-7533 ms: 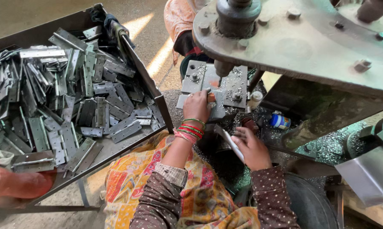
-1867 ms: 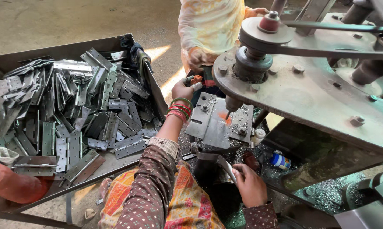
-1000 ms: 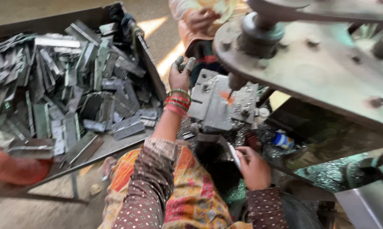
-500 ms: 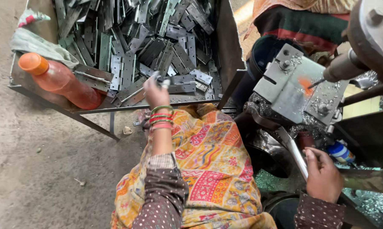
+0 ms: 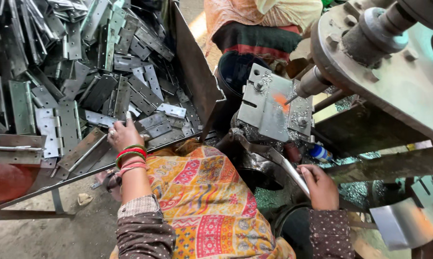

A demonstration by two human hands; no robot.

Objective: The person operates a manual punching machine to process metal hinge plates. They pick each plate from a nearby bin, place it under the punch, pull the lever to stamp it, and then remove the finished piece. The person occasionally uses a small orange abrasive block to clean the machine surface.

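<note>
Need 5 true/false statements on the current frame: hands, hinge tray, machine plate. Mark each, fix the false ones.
1. The left hand reaches into the metal tray of hinges. True.
2. The right hand rests on the tray's rim. False: it grips a metal lever below the machine plate.
3. The left wrist wears red bangles. True.
4. The tray holds only a single hinge. False: it is piled with many.
5. The machine plate has an orange mark on it. True.
</note>
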